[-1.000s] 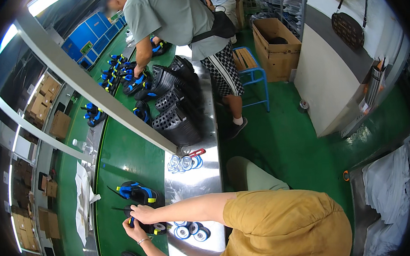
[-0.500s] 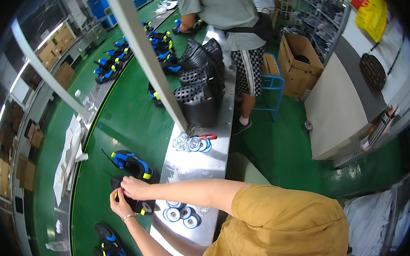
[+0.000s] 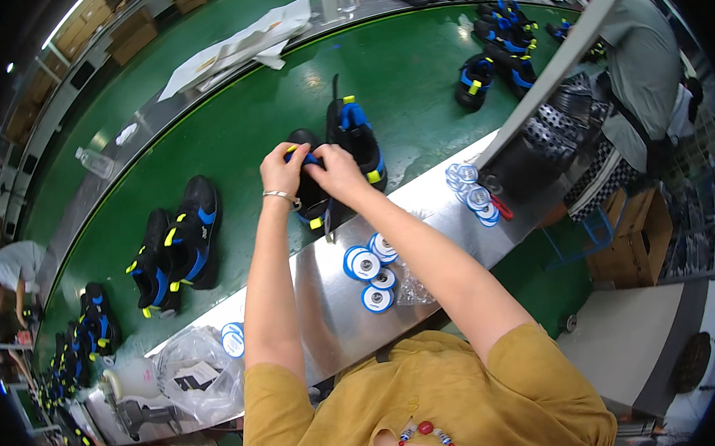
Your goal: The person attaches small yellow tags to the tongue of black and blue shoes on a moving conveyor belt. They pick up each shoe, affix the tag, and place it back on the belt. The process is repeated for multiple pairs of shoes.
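Observation:
A black shoe (image 3: 312, 200) with blue and yellow-green trim rests on the green surface in front of me, beside the metal ledge. My left hand (image 3: 282, 170), with a bracelet at its wrist, is closed on the shoe's blue-edged upper part. Close by, my right hand (image 3: 337, 175) pinches the same part from the other side. Both hands' fingertips partly hide what they grip. Just right of them stands a matching shoe (image 3: 360, 146), apart from my right hand. Round blue-and-white discs (image 3: 366, 265) lie on the ledge nearer to me.
Another pair of shoes (image 3: 192, 234) stands to the left. More discs (image 3: 473, 194) are piled at right, near a slanted post (image 3: 558, 64). Clear plastic bags (image 3: 202, 370) and a drill-like tool (image 3: 143, 416) lie at lower left. A person (image 3: 645, 70) works at far right.
My view has swung to the left, so more shoes and the bags at lower left now show. Both hands stay at the same shoe.

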Motion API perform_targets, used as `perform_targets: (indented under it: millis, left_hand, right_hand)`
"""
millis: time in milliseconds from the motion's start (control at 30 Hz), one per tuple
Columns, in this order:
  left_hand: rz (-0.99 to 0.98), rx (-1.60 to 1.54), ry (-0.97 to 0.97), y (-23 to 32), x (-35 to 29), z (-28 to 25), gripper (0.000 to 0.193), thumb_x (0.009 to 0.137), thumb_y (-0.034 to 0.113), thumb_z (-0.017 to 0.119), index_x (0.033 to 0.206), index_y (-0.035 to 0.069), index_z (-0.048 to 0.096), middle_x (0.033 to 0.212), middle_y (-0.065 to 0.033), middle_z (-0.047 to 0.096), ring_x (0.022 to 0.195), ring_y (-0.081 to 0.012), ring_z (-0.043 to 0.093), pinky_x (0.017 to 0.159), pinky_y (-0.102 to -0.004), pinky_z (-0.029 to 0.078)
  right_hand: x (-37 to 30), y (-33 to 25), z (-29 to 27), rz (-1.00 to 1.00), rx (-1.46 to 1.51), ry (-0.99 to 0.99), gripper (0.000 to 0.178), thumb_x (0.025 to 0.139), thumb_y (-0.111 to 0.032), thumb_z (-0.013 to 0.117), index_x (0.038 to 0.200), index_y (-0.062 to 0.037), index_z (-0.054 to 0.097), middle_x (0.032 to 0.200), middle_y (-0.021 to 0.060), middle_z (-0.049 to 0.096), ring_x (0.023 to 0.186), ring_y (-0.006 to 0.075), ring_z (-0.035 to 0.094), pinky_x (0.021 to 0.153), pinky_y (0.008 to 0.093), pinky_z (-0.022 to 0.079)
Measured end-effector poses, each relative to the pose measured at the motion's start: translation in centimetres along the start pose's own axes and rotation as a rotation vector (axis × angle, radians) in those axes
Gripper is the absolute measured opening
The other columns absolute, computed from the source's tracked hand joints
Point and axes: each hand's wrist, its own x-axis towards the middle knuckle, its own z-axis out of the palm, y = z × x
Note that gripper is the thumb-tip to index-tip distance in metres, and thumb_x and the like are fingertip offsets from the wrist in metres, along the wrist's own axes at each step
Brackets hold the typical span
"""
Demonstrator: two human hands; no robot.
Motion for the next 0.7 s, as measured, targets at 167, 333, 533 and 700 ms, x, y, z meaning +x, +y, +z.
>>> perform_targets:
  millis: [167,333,533,700]
  left_hand:
    - [-0.042,-0.120,-0.012,0.3,-0.5,0.2,0.026,0.078,0.027,0.074,0.087,0.002,0.071,0.076,-0.0130,0.069,0.068,-0.0214,0.064,0.068,-0.0314,0.050]
    - [-0.061,-0.247,-0.077,-0.3,-1.4,0.2,0.016,0.082,0.015,0.073,0.090,0.001,0.070,0.081,-0.0022,0.068,0.075,-0.0091,0.059,0.070,-0.0245,0.048]
    - [-0.045,-0.486,-0.092,-2.8,-3.9,1.0,0.051,0.076,0.006,0.077,0.121,0.000,0.055,0.110,-0.0076,0.062,0.099,-0.0141,0.058,0.088,-0.0273,0.048]
    - [-0.097,-0.500,-0.020,-5.2,-5.0,1.7,0.050,0.074,0.003,0.075,0.120,0.000,0.057,0.110,-0.0106,0.063,0.099,-0.0193,0.061,0.089,-0.0309,0.049]
  right_hand:
    - [0.2,0.4,-0.2,0.025,-0.012,-0.004,0.015,0.081,-0.010,0.061,0.093,0.0006,0.060,0.094,0.0204,0.061,0.091,0.0392,0.058,0.080,0.0455,0.048]
    - [-0.2,1.0,0.3,-0.101,-0.087,0.033,0.015,0.077,-0.001,0.057,0.092,-0.0008,0.054,0.094,0.0186,0.056,0.092,0.0385,0.055,0.081,0.0450,0.047]
    - [-0.9,1.6,-1.5,-0.112,-0.025,-0.060,0.020,0.079,-0.004,0.059,0.099,0.0005,0.056,0.102,0.0201,0.055,0.097,0.0394,0.055,0.085,0.0438,0.047]
    - [-2.9,0.4,-1.4,-0.245,-0.128,-0.083,0.033,0.083,-0.005,0.061,0.113,0.0058,0.055,0.119,0.0223,0.051,0.112,0.0400,0.051,0.095,0.0404,0.044]
